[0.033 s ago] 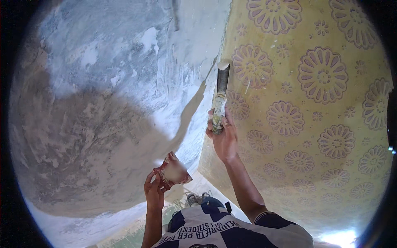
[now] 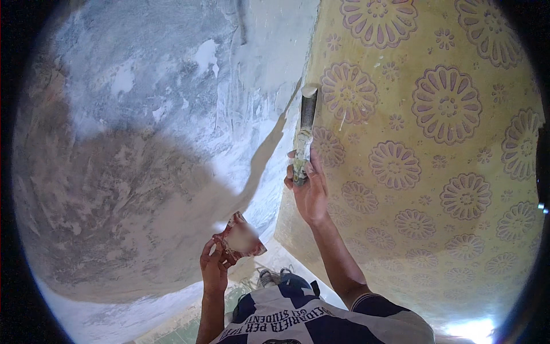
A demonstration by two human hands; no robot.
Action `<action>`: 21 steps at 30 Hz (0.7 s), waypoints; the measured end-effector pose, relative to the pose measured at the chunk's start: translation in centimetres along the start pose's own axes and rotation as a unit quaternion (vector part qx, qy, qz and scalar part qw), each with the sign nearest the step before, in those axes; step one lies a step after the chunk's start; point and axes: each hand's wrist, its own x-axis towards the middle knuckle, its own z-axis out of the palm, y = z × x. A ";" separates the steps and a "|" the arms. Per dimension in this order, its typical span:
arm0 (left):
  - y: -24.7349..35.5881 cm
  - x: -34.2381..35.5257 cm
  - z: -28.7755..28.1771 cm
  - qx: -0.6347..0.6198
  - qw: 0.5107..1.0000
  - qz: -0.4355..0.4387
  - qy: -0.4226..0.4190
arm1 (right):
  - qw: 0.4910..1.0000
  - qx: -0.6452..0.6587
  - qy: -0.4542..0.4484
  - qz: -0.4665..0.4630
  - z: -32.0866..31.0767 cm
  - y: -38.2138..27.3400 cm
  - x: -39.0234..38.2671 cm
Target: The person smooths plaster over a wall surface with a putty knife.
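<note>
My right hand is raised at the wall corner, its fingers wrapped round the plaster-crusted handle of a putty knife. The knife points upward, with a dark blade and a pale tip near the seam. Whether the blade touches the wall, I cannot tell. Lower and to the left, my left hand grips the edge of a reddish-brown, roughly square plate smeared with pale plaster. A blurred patch hides the middle of that plate.
On the left stands a patchy grey-white plastered wall. It meets a yellow wall with purple flower patterns on the right. Greenish floor shows below, by my feet. A bright light glows at lower right.
</note>
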 end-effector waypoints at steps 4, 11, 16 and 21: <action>0.0 0.8 -0.5 -0.021 0.999 -0.027 -0.016 | 0.994 -0.072 -0.012 -0.078 -0.8 1.6 1.5; 0.2 1.1 -0.4 -0.014 0.999 -0.037 -0.018 | 0.955 -0.250 0.011 -0.159 -1.1 4.0 2.4; -0.1 1.5 -0.8 -0.024 0.998 -0.032 -0.038 | 0.898 -0.385 0.037 -0.211 -0.8 4.6 3.7; -0.3 1.7 -0.7 -0.025 0.999 -0.034 -0.026 | 0.785 -0.539 0.060 -0.299 -0.9 6.0 5.1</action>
